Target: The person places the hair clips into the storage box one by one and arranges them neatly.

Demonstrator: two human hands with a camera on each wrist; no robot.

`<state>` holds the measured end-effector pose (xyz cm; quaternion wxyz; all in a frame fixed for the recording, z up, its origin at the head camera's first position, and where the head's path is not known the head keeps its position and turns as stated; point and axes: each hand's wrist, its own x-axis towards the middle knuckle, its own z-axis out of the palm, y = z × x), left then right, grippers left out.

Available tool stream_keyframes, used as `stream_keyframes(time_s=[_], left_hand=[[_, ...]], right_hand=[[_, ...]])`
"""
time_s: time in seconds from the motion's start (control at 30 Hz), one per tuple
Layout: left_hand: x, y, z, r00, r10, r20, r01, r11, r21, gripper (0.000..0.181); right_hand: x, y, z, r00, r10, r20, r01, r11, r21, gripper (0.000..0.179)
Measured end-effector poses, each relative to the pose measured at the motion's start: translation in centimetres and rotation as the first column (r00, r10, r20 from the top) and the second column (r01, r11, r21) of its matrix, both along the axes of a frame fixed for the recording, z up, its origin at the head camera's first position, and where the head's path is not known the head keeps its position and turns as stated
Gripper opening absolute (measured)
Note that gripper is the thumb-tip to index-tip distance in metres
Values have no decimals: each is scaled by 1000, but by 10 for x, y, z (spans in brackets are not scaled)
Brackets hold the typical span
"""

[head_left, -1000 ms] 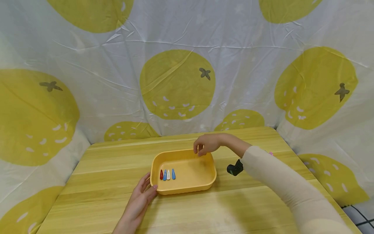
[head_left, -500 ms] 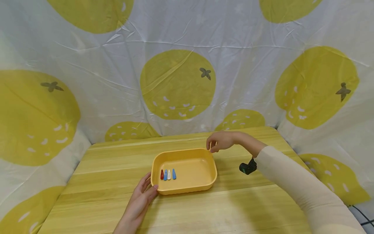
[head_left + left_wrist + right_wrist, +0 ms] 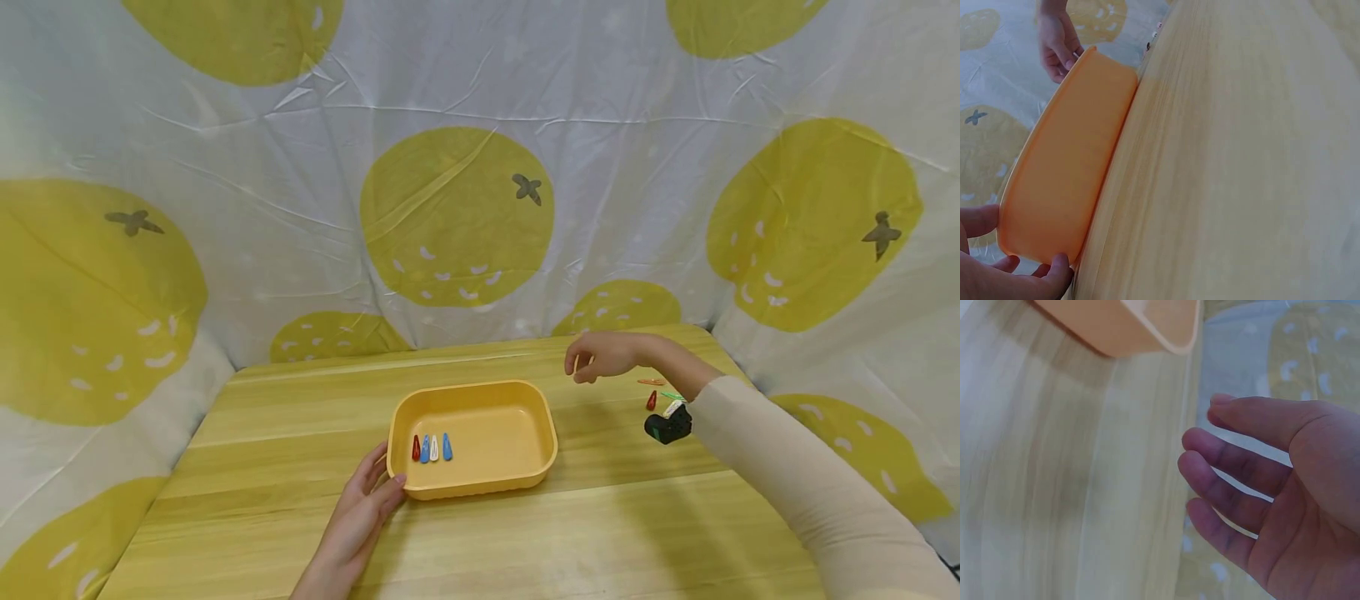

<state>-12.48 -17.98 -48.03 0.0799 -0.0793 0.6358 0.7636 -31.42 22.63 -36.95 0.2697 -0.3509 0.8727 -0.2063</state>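
Note:
My left hand [image 3: 358, 521] holds the near-left corner of a yellow plastic tray [image 3: 480, 487], its fingers along the outer wall and its thumb at the rim. In the tray's left part several snap hair clips lie side by side: a red clip [image 3: 416, 447], a blue clip [image 3: 425, 448], a white clip [image 3: 434, 448] and another blue clip [image 3: 447, 447]. Past the tray's far-right corner my right hand [image 3: 606, 354] hovers over the table, fingers loosely bent and nothing between them. The right wrist view shows this right hand [image 3: 1285, 481] empty, palm visible.
Right of the tray, more clips lie on the wooden table [image 3: 285, 433]: an orange clip [image 3: 651, 382], a red clip [image 3: 651, 401], a green clip [image 3: 671, 395] and a white clip [image 3: 672, 408]. A black wrist device [image 3: 667, 425] partly covers them. A lemon-print curtain [image 3: 457, 217] stands behind.
My right hand has moved right from above the tray's far-right rim to over the table, and clips beneath that arm have come into view. My left hand and the tray have stayed put.

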Motion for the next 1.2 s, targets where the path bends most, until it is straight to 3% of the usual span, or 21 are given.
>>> stream_keyframes(time_s=[0.4,0.73,1.2], left_hand=[[0,-1,-1,1000,-1,-1,1,1000,-3,67],[0,0,0,1000,2,6,-2,1000,-7,68],[-2,1,-2,1000,14,7,-14,1000,-5,69]], right_hand=[[5,49,-3,988,-147,54,148,989,-18,20],[7,90,-16,955,-251,155,260,965,-40,17],[18,136,-38,927,-338,163,346,938,-29,16]])
